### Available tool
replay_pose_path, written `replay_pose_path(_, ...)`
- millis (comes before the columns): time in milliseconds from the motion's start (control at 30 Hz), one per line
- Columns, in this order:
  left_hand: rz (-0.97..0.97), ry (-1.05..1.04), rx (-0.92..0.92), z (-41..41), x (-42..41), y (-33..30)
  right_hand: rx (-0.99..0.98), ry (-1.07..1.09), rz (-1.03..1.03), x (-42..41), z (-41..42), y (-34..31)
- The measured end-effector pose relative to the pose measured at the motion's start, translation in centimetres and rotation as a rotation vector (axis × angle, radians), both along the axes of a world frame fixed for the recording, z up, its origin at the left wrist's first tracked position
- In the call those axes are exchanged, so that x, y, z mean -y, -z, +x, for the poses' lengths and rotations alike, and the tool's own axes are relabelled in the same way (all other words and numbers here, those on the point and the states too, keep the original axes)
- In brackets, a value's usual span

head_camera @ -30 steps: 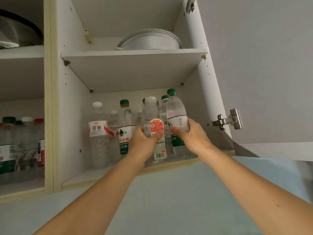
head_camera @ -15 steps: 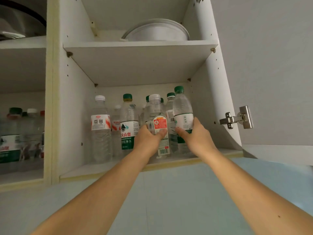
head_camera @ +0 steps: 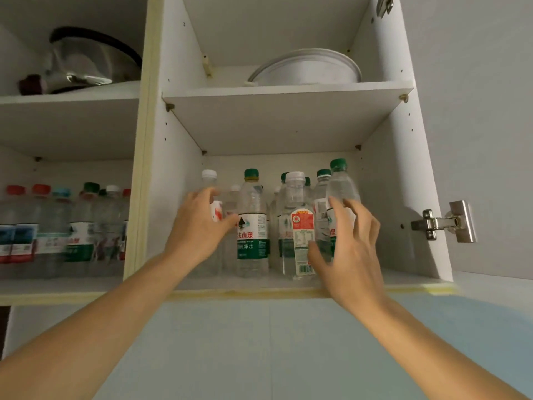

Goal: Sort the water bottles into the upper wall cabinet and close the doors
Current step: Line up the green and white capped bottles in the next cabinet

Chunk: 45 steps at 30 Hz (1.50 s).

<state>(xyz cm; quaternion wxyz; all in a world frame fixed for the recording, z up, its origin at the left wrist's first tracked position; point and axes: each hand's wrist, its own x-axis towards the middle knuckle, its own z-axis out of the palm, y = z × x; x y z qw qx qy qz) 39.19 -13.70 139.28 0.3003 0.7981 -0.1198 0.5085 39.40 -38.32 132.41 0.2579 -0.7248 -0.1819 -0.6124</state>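
Several clear water bottles stand on the lower shelf of the open upper cabinet (head_camera: 403, 226). My left hand (head_camera: 199, 229) curls round the white-capped bottle (head_camera: 209, 176) at the shelf's left, its red label showing between fingers and thumb. A green-capped bottle (head_camera: 253, 220) stands just right of it. My right hand (head_camera: 349, 249) hovers with fingers spread in front of the green-capped bottle (head_camera: 341, 183) at the right, its thumb beside the bottle with the red and white label (head_camera: 301, 226). It holds nothing.
The open cabinet door (head_camera: 490, 111) with its metal hinge (head_camera: 444, 222) stands at the right. A white bowl (head_camera: 308, 69) sits on the upper shelf. The left compartment holds several more bottles (head_camera: 57, 226) and a metal pot (head_camera: 89, 62) above.
My left hand let go of the red and white label bottle and moved left to the white-capped one. My right hand released the right green-capped bottle and spread its fingers.
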Motion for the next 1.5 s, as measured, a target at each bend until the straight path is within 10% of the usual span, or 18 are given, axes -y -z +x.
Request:
replay_pose_path(200, -0.058, -0.002, -0.152, 1.7, -2.7, 0.6, 0.003, -0.248, -0.259, -6.0, 0.1, -2.5)
replay_pose_path(667, 0.086, 0.040, -0.177, 4.9, -3.9, -0.7, -0.775, -0.210, -0.151, -12.6, 3.8, -6.0)
replay_pose_path(1100, 1.149, -0.861, -0.320, 2.6, -5.2, -12.1, -0.962, -0.267, -0.161, -13.2, 5.7, -7.6)
replay_pose_path(1500, 1.256, -0.925, -0.287, 3.7, -5.5, -12.8, -0.994, -0.287, -0.163, -15.1, 7.0, -7.8)
